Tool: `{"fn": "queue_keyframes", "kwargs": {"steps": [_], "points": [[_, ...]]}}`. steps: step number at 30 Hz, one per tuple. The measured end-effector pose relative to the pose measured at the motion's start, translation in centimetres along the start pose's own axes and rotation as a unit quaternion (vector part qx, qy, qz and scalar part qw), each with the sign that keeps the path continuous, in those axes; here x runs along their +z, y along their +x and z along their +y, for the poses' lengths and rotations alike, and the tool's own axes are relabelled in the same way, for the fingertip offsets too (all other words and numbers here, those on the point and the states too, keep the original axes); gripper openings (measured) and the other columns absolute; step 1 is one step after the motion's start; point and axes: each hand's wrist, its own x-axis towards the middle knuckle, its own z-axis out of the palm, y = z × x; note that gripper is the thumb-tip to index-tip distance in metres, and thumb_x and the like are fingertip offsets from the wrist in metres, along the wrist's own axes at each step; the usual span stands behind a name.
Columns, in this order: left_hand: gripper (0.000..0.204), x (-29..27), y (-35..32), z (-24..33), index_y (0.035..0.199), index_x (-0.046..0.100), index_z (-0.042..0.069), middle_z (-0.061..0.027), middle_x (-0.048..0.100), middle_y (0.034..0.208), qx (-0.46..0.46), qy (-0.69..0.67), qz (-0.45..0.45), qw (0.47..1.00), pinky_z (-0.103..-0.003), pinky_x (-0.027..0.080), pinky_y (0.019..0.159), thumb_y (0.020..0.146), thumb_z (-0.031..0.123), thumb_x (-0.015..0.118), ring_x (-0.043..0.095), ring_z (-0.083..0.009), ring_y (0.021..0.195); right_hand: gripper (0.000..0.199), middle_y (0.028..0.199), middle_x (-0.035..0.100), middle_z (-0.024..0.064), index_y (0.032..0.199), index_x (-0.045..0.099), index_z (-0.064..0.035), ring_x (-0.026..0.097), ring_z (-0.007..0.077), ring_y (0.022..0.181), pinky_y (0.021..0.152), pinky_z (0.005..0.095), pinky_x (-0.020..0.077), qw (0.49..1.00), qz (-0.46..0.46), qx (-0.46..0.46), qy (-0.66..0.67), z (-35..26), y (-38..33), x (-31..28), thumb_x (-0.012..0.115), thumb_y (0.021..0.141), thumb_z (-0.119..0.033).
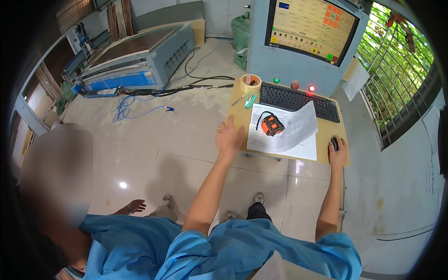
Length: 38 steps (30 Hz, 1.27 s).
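My left hand [229, 138] rests at the left edge of a light wooden shelf [238, 116], palm down with its fingers apart and nothing in it. At the shelf's right end, my right hand [339, 151] is closed over a black computer mouse [334, 143]. Between the hands lie printed paper sheets [284, 148], the top one curling up at its right side. An orange and black tape measure [272, 126] with a black strap sits on them. Behind the papers is a black keyboard [298, 99]. A roll of tape [250, 83] and a green-handled tool [250, 101] lie at the far left.
A blue-grey cabinet with a lit screen [311, 28] rises behind the shelf. Green and red lights glow below it. A large flatbed machine [135, 56] stands far left, with black and blue cables [126, 105] on the floor. A person in blue [126, 238] stands at my left. A barred window [396, 70] is at right.
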Motion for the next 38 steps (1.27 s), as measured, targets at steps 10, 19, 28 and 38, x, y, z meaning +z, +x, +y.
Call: {"fn": "queue_keyframes", "kwargs": {"steps": [10,19,28,38], "points": [[0.070,-0.8,0.2,0.3,0.156,0.043,0.019,-0.0222,0.062,0.123,-0.024,0.035,-0.030,0.999,-0.052,0.059,0.082,0.098,0.056,0.059,0.071,-0.0393,0.101,0.042,0.144,0.059,0.0229,0.133,0.070,-0.0151,0.060,0.0417,0.128,0.108,0.0467,0.0490,1.000,0.012,0.001,0.001,0.4,0.1,0.4,0.071,0.091,-0.021],[0.070,-0.3,-0.1,-0.2,0.152,0.048,0.017,-0.0231,0.066,0.117,-0.003,-0.005,0.012,1.000,-0.052,0.059,0.082,0.096,0.056,0.062,0.072,-0.0414,0.099,0.041,0.144,0.059,0.0215,0.135,0.068,-0.0157,0.059,0.0410,0.129,0.108,0.0452,0.0483,1.000,-0.013,-0.008,-0.004,0.9,0.2,0.4,0.070,0.094,-0.021],[0.067,0.5,-0.1,-0.5,0.148,0.052,0.015,-0.0223,0.066,0.110,0.019,-0.009,0.059,0.998,-0.051,0.058,0.080,0.094,0.053,0.064,0.071,-0.0406,0.097,0.041,0.145,0.059,0.0194,0.137,0.068,-0.0161,0.059,0.0395,0.130,0.108,0.0444,0.0486,1.000,-0.004,-0.018,0.005,1.3,0.2,0.8,0.068,0.097,-0.025],[0.068,0.7,-0.2,-1.2,0.148,0.052,0.016,-0.0215,0.066,0.111,0.014,-0.010,0.072,0.997,-0.052,0.057,0.083,0.093,0.053,0.064,0.069,-0.0408,0.100,0.043,0.149,0.056,0.0201,0.138,0.068,-0.0175,0.060,0.0383,0.130,0.111,0.0454,0.0471,0.999,-0.028,0.020,-0.003,1.5,0.4,1.0,0.070,0.095,-0.023]]}}
